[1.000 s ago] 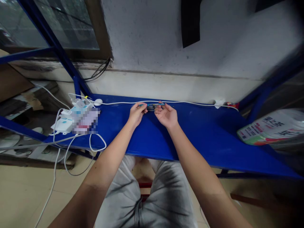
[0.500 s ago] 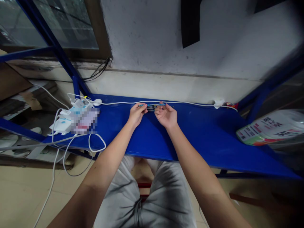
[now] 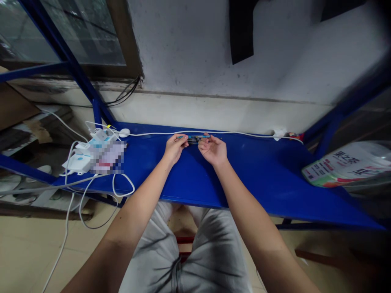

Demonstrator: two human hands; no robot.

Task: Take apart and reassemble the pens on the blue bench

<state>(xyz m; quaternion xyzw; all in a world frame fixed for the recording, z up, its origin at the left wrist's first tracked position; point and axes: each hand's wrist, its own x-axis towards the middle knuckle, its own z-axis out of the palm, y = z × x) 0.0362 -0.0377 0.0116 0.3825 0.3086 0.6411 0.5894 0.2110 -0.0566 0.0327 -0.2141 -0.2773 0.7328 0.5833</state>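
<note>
- Spreading beneath your fingers: the blue table [image 3: 253, 175].
- Well right of them: a labelled bottle [image 3: 346, 165], contents unclear.
- Your left hand [image 3: 174, 149] and right hand [image 3: 213, 151] pinch 2 ends of a blue pen-like item [image 3: 194, 137].
- It bridges your fingertips; steadying it seems the step, the next move likely calling for matched grips.

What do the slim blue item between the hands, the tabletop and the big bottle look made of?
Slim blue item: perhaps plastic, from its bright colour; finish too small to judge.
Tabletop: seemingly painted, satin, from its even blue and soft highlights; metal or board, I can't tell.
Bottle: probably plastic, fairly glossy, given its pale sheen.
</note>
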